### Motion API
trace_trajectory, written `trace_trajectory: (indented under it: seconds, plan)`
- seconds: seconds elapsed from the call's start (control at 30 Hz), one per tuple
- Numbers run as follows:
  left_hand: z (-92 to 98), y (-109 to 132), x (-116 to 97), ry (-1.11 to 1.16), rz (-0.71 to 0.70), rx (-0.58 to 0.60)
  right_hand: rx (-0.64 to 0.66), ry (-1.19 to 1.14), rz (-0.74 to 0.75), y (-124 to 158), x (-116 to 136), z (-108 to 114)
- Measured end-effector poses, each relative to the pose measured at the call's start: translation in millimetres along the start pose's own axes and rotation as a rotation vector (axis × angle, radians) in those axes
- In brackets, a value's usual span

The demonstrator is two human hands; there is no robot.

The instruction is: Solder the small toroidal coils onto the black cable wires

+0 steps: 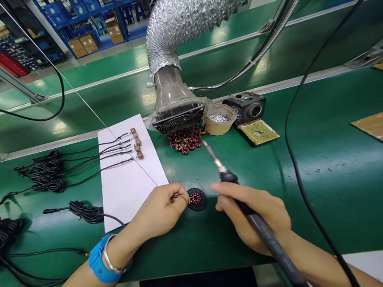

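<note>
My left hand (161,206) is closed in a pinch on the end of a black cable and a thin solder wire (90,107) that comes down from the upper left. Its fingertips are beside a red-and-black wound ring coil (195,198) lying on a round black disc (202,206); whether they touch the coil I cannot tell. The cable's coiled bundle (85,211) lies left of my wrist. My right hand (255,212) grips a soldering iron (230,176) like a pen, its tip pointing up and left, apart from the coil.
A fume hood (177,99) on a silver duct hangs over a heap of ring coils (185,141). Nearby are a solder-filled bowl (220,127), an iron stand (250,108) and a yellow sponge (258,133). Wired coils (137,143) lie on white board (123,200). A black cord (291,149) hangs right.
</note>
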State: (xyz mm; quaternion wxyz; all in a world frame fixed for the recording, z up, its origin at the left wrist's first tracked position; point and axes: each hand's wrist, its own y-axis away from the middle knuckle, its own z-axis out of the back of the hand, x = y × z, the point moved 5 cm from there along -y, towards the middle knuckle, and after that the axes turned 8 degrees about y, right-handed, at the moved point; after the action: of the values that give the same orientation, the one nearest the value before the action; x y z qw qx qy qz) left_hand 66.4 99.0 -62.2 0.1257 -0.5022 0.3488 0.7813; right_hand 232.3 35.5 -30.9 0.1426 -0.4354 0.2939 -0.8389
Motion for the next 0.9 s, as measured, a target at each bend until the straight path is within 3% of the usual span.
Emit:
trace_trajectory:
  seconds: [0.2, 0.37, 0.53, 0.9]
  plan:
    - [-0.3, 3.3, 0.0, -0.091, -0.034, 0.010, 0.288, 0.119, 0.090, -10.3, 3.4, -31.2]
    - [0.3, 8.2, -4.9, -0.170, -0.057, -0.023, 0.272, 0.168, 0.150, -7.1, 3.3, -38.2]
    - [0.3, 10.1, -11.3, -0.195, -0.073, -0.066, 0.254, 0.162, 0.117, -4.3, 1.5, -36.2]
    - [-4.5, 5.9, 6.9, 0.006, -0.042, -0.031, 0.307, 0.056, 0.033, -4.5, 0.6, -39.1]
